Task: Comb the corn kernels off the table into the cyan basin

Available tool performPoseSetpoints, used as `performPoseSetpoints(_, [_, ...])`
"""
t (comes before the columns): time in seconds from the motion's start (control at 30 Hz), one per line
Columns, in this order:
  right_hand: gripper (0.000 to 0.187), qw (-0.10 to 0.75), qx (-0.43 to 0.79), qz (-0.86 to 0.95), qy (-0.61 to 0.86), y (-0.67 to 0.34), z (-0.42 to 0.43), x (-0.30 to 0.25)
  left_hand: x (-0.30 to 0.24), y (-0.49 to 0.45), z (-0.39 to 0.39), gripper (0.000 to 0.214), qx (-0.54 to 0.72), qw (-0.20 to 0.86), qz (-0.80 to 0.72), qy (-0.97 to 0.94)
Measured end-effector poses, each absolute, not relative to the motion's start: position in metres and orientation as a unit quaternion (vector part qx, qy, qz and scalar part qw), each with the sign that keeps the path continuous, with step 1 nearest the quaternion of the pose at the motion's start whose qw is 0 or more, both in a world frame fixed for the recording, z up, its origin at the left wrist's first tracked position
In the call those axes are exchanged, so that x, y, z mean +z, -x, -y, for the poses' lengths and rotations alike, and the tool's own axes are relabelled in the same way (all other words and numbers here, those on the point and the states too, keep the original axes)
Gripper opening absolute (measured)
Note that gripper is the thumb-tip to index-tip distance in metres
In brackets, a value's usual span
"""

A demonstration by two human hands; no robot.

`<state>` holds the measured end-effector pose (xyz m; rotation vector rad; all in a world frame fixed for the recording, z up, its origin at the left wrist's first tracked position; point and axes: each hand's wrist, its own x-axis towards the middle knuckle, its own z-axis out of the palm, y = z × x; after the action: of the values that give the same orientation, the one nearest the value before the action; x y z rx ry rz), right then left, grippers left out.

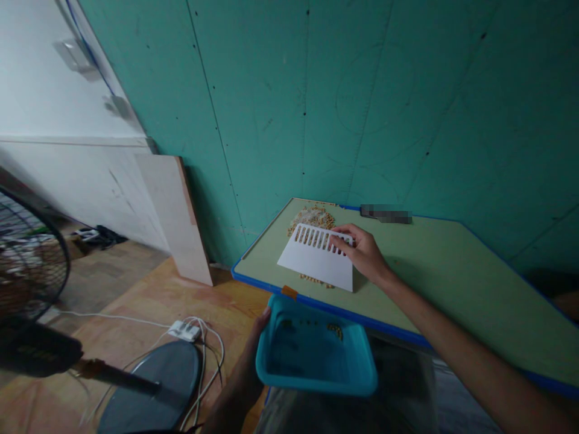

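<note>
Card (316,263) over tan bits (313,279) on the table (434,265)
My right hand (365,253) pinches its slotted edge; my left hand (254,354) grips the tub (316,384), some bits inside.

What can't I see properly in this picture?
Head view: left hand, most fingers hidden by the blue tray.
Head view: what lies beneath the white slotted sheet, mostly covered.
Head view: fan, cut off by the left edge.
Head view: dark object, blurred by blocky squares.
Head view: small pieces, too tiny to identify.

Tabletop (456,271) open rightward, wall (384,108) behind, tray (316,384) nearside
</note>
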<state>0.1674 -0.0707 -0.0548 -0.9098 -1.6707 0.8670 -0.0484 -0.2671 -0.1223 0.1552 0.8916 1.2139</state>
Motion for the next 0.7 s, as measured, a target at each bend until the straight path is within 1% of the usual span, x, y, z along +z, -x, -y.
performPoseSetpoints(0.5, [0.032,0.493,0.362,0.693,0.381,-0.1659,0.0749,-0.0503,-0.1238,0.0487,0.2675,0.074,0.561,0.709,-0.415,-0.100])
performPoseSetpoints(0.7, [0.033,0.497,0.362,0.692,0.378,-0.1665,0.0745,-0.0505,-0.1257,0.0496,0.2646,0.078,0.545,0.727,-0.408,-0.092])
